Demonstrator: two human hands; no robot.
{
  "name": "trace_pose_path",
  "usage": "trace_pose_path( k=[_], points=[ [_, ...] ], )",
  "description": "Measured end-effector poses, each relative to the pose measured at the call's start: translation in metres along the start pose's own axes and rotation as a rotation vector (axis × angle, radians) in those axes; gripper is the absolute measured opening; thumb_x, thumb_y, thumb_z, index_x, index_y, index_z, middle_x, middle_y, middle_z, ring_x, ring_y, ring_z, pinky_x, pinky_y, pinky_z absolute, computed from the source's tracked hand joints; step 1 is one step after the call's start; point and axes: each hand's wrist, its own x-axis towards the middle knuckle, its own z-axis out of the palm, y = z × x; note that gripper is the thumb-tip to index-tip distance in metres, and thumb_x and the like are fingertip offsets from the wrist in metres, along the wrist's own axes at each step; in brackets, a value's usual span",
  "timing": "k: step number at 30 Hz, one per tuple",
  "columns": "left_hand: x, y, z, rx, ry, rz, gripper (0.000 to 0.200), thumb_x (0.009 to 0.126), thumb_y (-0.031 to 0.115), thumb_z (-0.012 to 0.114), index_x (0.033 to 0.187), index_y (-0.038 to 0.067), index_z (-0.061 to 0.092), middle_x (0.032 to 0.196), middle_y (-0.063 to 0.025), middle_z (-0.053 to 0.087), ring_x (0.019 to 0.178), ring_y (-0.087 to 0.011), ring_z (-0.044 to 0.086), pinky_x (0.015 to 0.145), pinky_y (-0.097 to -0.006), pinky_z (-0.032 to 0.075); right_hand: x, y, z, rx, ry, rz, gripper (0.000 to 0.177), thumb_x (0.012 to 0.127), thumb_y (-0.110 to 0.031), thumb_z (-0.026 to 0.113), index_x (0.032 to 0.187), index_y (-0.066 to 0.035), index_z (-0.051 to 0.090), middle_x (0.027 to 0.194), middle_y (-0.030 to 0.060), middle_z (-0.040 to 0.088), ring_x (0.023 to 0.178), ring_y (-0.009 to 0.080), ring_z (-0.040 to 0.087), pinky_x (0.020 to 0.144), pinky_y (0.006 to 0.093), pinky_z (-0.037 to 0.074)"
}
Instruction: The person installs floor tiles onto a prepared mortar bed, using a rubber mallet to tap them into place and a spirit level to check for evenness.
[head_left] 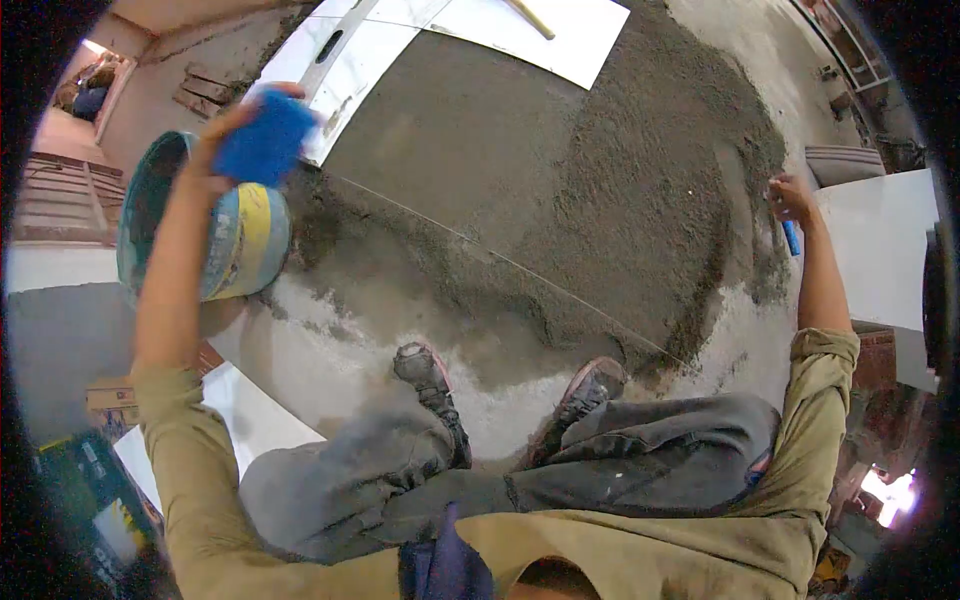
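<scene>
My left hand (228,130) is raised at the left, its fingers wrapped round a blue block that looks like a sponge (265,140), slightly blurred. It is over the rim of a bucket (222,250) with a yellow band. Out to the right, my right hand (790,198) is closed on a tool with a blue handle (791,238); the tool's working end is hard to make out. Between my hands spreads grey wet mortar (640,190), smoother in the middle and rougher at the right. A thin string (560,287) runs diagonally across it.
White tiles (585,50) lie at the far side, with a level (335,50) and a wooden handle (530,18) on them. Another white tile (255,410) is by my left knee. A white panel (880,240) stands at the right. My shoes (425,370) border the mortar.
</scene>
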Motion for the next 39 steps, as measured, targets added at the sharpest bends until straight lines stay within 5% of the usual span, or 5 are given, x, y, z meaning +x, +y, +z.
trace_pose_path(
  k=[7,13,26,32,39],
  points=[
    [0.140,-0.164,0.097,0.011,-0.255,-0.488,0.060,0.077,0.049,0.066,0.124,0.017,0.050,0.113,-0.0076,0.055,0.095,-0.0218,0.057,0.074,-0.0372,0.049,-0.044,0.013,-0.025,-0.165,0.002,0.134,0.028,0.084,-0.035,0.058,0.101,-0.014,0.055,0.079,0.0024,0.058,0.056,0.0127,0.054,0.046,0.0275,0.043],
    [0.149,-0.221,0.141,0.340,-0.251,-0.437,0.052,0.075,0.037,0.073,0.118,0.015,0.054,0.107,-0.0067,0.058,0.095,-0.0195,0.056,0.077,-0.0376,0.046,-0.058,0.012,-0.003,-0.202,0.115,0.123,0.027,0.085,-0.030,0.056,0.105,-0.012,0.055,0.079,0.0037,0.058,0.055,0.0133,0.055,0.046,0.0263,0.047],
    [0.096,-0.188,-0.084,1.204,0.519,-0.298,0.053,0.065,0.024,0.078,0.111,0.003,0.062,0.106,-0.0162,0.064,0.097,-0.0274,0.062,0.085,-0.0357,0.048,-0.020,0.030,-0.009,-0.129,-0.017,0.066,0.043,0.084,-0.036,0.061,0.117,-0.013,0.048,0.083,0.0062,0.057,0.062,0.0182,0.055,0.049,0.0334,0.046],
    [0.086,-0.148,-0.113,1.309,0.332,-0.296,0.060,0.071,0.037,0.073,0.119,0.005,0.056,0.108,-0.0162,0.064,0.098,-0.0256,0.061,0.086,-0.0360,0.047,-0.025,0.027,0.014,0.039,0.114,0.082,0.017,0.084,-0.028,0.058,0.084,-0.011,0.056,0.069,0.0047,0.058,0.044,0.0180,0.051,0.034,0.0341,0.039],
    [0.155,-0.137,-0.151,1.355,-0.149,-0.596,0.042,0.077,0.035,0.068,0.103,0.004,0.058,0.087,-0.0124,0.065,0.076,-0.0226,0.059,0.069,-0.0376,0.047,-0.016,0.042,0.002,-0.091,0.106,0.170,0.027,0.084,-0.028,0.059,0.105,-0.013,0.053,0.079,0.0096,0.059,0.052,0.0197,0.053,0.047,0.0347,0.047]
  ],
)
